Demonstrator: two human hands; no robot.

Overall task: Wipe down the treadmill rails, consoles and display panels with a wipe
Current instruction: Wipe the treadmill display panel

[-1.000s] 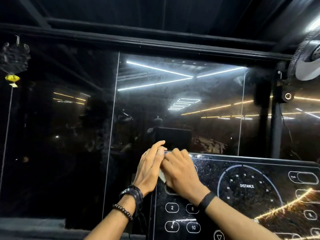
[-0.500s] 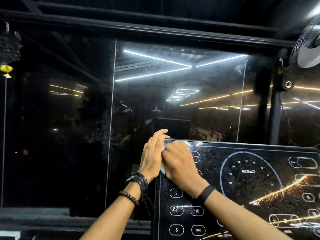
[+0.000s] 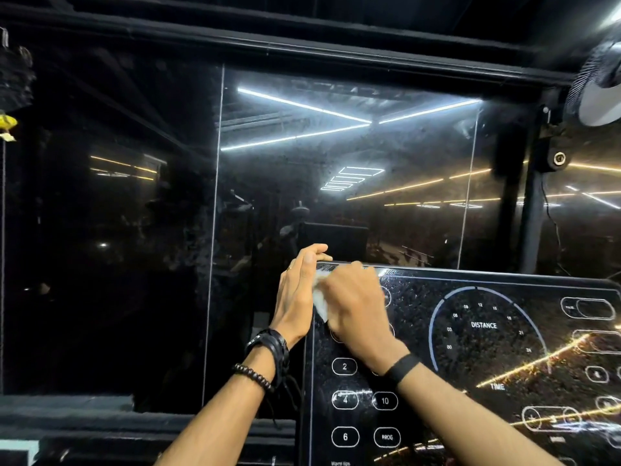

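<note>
The treadmill's glossy black display panel fills the lower right, with white number buttons and a DISTANCE dial. A white wipe lies against the panel's upper left corner. My right hand covers the wipe with curled fingers and presses it to the panel; most of the wipe is hidden under it. My left hand holds the panel's top left corner, fingers curled over the upper edge, palm along the left side.
A dark glass wall stands just behind the console and reflects ceiling light strips. A black post with a fan rises at the right. A dark ledge runs along the lower left.
The view has tilted down a little, bringing more of the panel's lower buttons into sight. Both hands stay at the top left corner; the right hand has shifted slightly with the wipe.
</note>
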